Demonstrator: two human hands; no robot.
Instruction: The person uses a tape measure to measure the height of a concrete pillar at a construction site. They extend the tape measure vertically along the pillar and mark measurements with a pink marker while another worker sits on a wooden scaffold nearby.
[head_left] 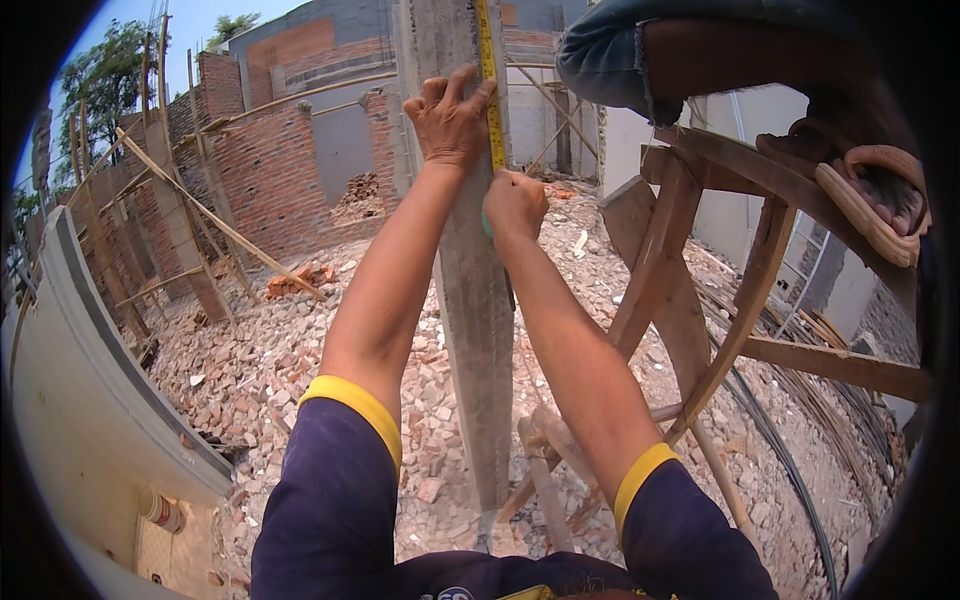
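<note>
A grey concrete column rises in front of me, with the yellow blade of a tape measure running up its face. High on the column, my left hand presses with bent fingers, one fingertip lying over the blade's edge. Lower and to the right, my right hand is closed around the tape measure's case. Only a green sliver of that case shows beside the palm; the rest is hidden. The blade's upper end runs out of the picture.
Broken brick rubble covers the ground. At right stands a wooden trestle, with another person's leg and sandalled foot on it. Behind are brick walls and wooden poles. A curved pale ledge lies left; a dark cable lies right.
</note>
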